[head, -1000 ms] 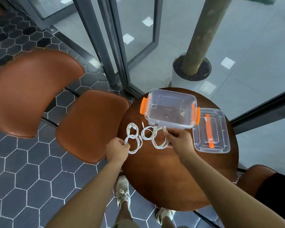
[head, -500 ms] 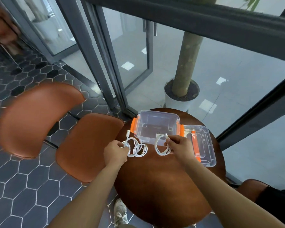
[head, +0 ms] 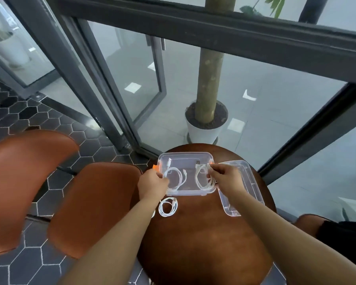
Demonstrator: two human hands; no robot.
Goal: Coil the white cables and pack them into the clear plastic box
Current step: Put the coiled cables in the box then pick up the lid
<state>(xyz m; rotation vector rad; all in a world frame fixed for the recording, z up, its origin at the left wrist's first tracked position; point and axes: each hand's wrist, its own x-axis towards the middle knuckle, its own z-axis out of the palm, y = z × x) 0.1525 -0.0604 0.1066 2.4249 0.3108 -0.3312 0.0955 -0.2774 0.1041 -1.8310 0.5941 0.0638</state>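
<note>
A clear plastic box [head: 186, 156] with orange latches stands open at the far side of a round brown table [head: 203, 239]. My left hand [head: 151, 185] holds one coiled white cable [head: 176, 178] over the box's left half. Over the right half, my right hand [head: 224, 178] pinches a second coiled white cable [head: 202, 178]. A third coiled white cable [head: 168, 207] lies on the table just in front of the box, near my left forearm.
The box's clear lid [head: 239, 188] lies to the right of the box, partly under my right arm. A brown chair [head: 90, 204] stands left of the table. A potted tree [head: 207, 122] sits behind glass beyond the table.
Both hands lifted their coiled cables from the table's front and moved them forward over the open box. One coil stayed on the table. The camera tilted up.
</note>
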